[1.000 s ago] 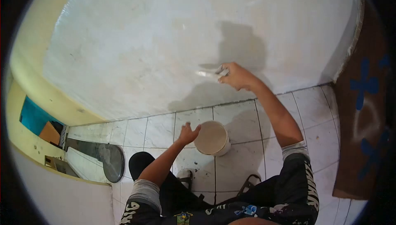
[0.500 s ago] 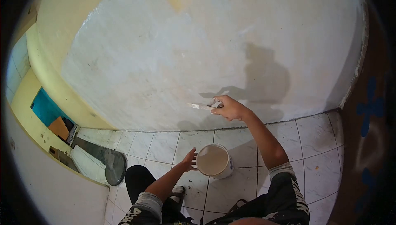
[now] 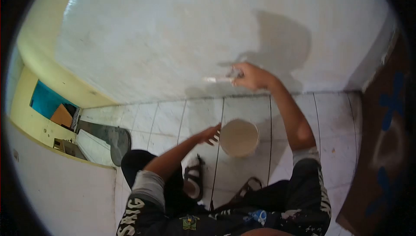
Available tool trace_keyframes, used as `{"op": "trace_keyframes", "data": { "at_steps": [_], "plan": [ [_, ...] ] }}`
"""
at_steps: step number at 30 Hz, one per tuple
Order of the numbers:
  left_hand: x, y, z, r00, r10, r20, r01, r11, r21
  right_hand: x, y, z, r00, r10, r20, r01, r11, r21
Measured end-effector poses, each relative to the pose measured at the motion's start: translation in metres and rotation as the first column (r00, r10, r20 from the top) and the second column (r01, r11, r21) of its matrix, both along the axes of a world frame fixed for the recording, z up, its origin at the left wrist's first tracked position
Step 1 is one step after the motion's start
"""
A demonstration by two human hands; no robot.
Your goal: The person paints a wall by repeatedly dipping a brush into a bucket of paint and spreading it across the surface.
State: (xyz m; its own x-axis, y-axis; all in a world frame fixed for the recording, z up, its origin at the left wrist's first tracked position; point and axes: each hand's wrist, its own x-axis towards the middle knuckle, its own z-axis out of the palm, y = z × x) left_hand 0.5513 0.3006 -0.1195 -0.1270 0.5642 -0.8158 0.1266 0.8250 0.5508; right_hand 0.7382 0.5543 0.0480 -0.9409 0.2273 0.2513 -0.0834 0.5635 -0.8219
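Observation:
My right hand is closed in a pinch round the handle of a paintbrush. The brush, blurred a little, points left, level in front of the pale wall, low down near the floor. Below it a round bucket of cream-coloured paint stands on the tiles between my feet and the wall. My left hand is at the bucket's left side, fingers spread, fingertips right at the rim.
White floor tiles run along the foot of the wall. My sandalled feet are close to the bucket. A brown panel with blue shapes stands at the right. Toward the left lie a dark grey slab and a teal doorway.
The view has tilted downward, showing more of my shirt and sandals. My right hand still holds the brush by the wall; my left hand stays beside the bucket.

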Motion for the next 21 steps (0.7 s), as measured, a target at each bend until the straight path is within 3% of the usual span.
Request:
{"op": "trace_keyframes", "data": {
  "at_steps": [1,2,3,5,6,8,9,11,13,15,16,18,21],
  "plan": [
    [-0.002,-0.002,0.009,0.986,-0.117,-0.121,0.108,0.991,-0.074,0.002,-0.001,0.004,0.999,-0.02,0.029,0.018,0.997,0.07],
    [-0.014,-0.004,0.012,0.835,-0.437,-0.333,0.449,0.892,-0.047,0.005,-0.004,0.014,0.997,-0.038,0.061,0.028,0.989,0.146],
    [-0.015,-0.011,0.007,0.549,-0.65,-0.525,0.733,0.676,-0.071,0.015,-0.006,0.01,0.993,-0.037,0.111,0.025,0.994,0.108],
    [0.01,-0.01,0.064,0.225,-0.86,-0.458,0.822,0.42,-0.385,0.018,-0.011,0.007,0.965,-0.034,0.26,-0.023,0.977,0.214],
    [0.025,-0.013,0.091,0.238,-0.868,-0.437,0.83,0.415,-0.373,0.023,-0.019,0.01,0.958,-0.027,0.284,-0.03,0.98,0.196],
    [0.049,-0.013,0.135,0.106,-0.937,-0.334,0.852,0.258,-0.455,0.024,-0.031,0.018,0.8,-0.082,0.594,-0.069,0.971,0.227],
    [0.058,-0.016,0.146,0.11,-0.941,-0.32,0.86,0.251,-0.444,0.022,-0.038,0.018,0.79,-0.076,0.608,-0.071,0.974,0.213],
    [0.076,-0.018,0.16,0.091,-0.973,-0.211,0.907,0.169,-0.386,0.021,-0.053,0.021,0.639,-0.009,0.769,-0.214,0.958,0.19],
    [0.095,-0.023,0.158,0.098,-0.974,-0.207,0.921,0.167,-0.353,0.011,-0.069,0.001,0.573,-0.018,0.819,-0.268,0.941,0.208],
    [0.113,-0.026,0.154,-0.032,-0.977,-0.209,0.949,0.035,-0.312,0.005,-0.087,-0.029,0.499,-0.03,0.866,-0.325,0.92,0.219],
    [0.119,-0.03,0.154,-0.032,-0.977,-0.21,0.955,0.032,-0.296,0.001,-0.097,-0.046,0.484,-0.028,0.874,-0.377,0.896,0.237],
    [0.127,-0.04,0.154,-0.204,-0.914,-0.349,0.971,-0.142,-0.195,-0.005,-0.117,-0.085,0.455,-0.017,0.891,-0.432,0.87,0.237],
    [0.125,-0.045,0.157,-0.23,-0.916,-0.329,0.972,-0.198,-0.128,-0.01,-0.135,-0.132,0.506,-0.072,0.859,-0.404,0.861,0.31]
  ]
}}
